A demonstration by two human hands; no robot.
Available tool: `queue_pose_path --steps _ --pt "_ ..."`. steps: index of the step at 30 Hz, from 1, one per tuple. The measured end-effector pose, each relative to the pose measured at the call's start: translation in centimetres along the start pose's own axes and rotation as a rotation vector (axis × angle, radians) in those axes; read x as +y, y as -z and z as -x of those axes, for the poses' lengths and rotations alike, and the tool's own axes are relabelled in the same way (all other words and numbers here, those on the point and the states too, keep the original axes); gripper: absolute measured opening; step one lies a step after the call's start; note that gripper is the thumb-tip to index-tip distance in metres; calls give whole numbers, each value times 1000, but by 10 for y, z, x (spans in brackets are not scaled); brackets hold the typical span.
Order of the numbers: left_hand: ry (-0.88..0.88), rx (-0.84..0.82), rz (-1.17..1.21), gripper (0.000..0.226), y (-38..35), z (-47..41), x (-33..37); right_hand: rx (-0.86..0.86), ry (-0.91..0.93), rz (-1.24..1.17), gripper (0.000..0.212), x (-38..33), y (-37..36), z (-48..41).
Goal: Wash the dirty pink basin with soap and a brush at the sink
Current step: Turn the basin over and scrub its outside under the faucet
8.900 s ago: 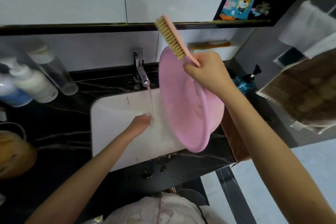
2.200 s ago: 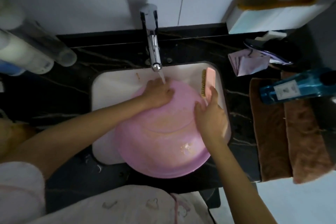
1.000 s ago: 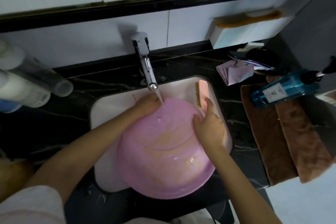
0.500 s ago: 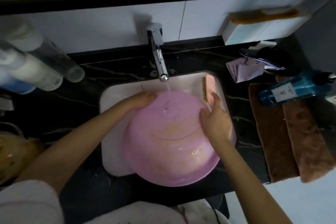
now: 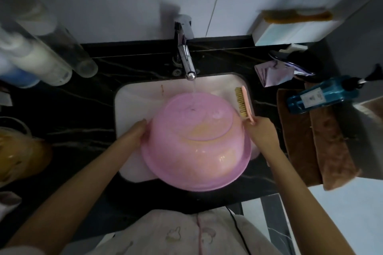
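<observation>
The pink basin (image 5: 196, 143) lies upside down over the white sink (image 5: 132, 105), its base up and smeared with a yellowish film. Water runs from the chrome faucet (image 5: 185, 58) onto the base. My left hand (image 5: 136, 134) rests with straight fingers against the basin's left side. My right hand (image 5: 262, 130) is at the basin's right side and grips the handle of the pink brush (image 5: 244, 102), whose bristles face left toward the basin.
Black marble counter (image 5: 83, 109) surrounds the sink. Bottles (image 5: 41, 64) lie at the left, a blue pump bottle (image 5: 323, 95) and brown towels (image 5: 323, 147) at the right. Another brush (image 5: 294, 15) sits on a white wall box. A yellow container (image 5: 18, 155) is at far left.
My left hand slid from the basin's far rim near the faucet down to its left side. The basin shifted slightly toward me, and the water keeps running on its base.
</observation>
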State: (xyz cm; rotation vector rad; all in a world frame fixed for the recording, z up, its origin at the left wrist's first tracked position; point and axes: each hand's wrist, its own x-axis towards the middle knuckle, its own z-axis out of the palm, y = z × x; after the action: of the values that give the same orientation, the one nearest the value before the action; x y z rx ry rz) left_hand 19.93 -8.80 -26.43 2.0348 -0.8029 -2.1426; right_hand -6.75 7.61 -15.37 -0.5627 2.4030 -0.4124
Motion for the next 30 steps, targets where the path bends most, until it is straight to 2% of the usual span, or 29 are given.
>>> queue_pose_path --steps 6,11,14,19,24,27,30 --pt "-71 140 -9 45 6 -1 -34 -17 110 62 23 0 15 16" --pt "-93 194 41 42 -6 14 -44 130 162 29 26 -2 36 30" --pt "-131 240 61 41 -24 24 -45 196 221 31 21 -10 46 36" --pt "-133 210 171 37 -57 36 -47 295 415 299 21 -33 59 41" --pt "-209 224 148 36 -80 44 -50 375 439 582 22 -63 54 48" --pt "-247 198 175 36 -92 52 -50 338 467 689 22 -76 44 43" --pt "-300 196 198 36 -100 58 -49 270 494 733 34 -81 25 34"
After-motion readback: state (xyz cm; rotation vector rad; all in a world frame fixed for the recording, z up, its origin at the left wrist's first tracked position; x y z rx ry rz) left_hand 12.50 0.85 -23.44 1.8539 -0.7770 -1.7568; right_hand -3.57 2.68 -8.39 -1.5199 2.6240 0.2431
